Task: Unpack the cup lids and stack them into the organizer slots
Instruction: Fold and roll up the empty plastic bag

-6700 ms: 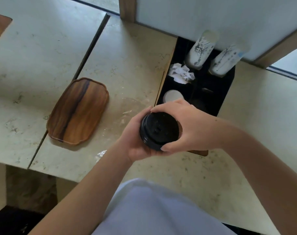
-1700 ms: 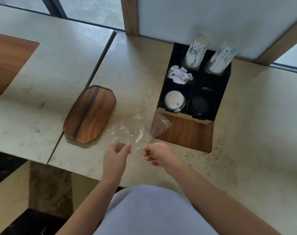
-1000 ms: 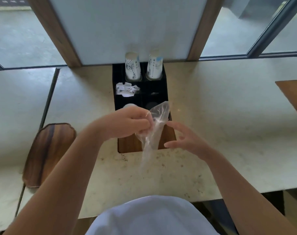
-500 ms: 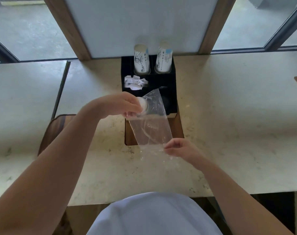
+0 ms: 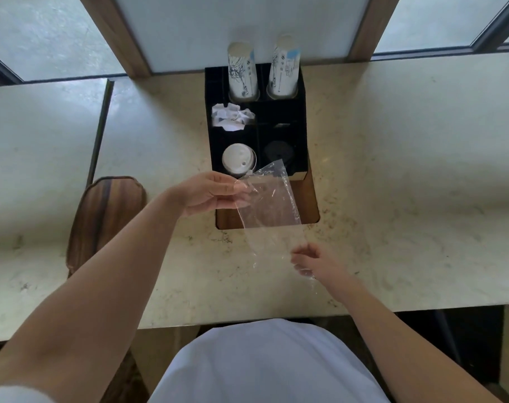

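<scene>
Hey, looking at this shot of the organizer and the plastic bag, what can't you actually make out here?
Head view only:
- Black lids: dark against their slot; count unreadable.
- White lids: top one shows; stack depth hidden.
- Organizer front: covered by the plastic bag.
- Right hand grip: fingertips curl under, bag film barely visible.
- Wooden tray: left arm covers part.

1. The clear, thin plastic bag (image 5: 269,205) between my hands is glossy and creased.
2. The pale stone table (image 5: 392,158) looks smooth and speckled.
3. The black organizer box (image 5: 301,112) is matt.
4. The oval wooden tray (image 5: 102,216) at the table's left edge shows a dark, polished grain.
</scene>
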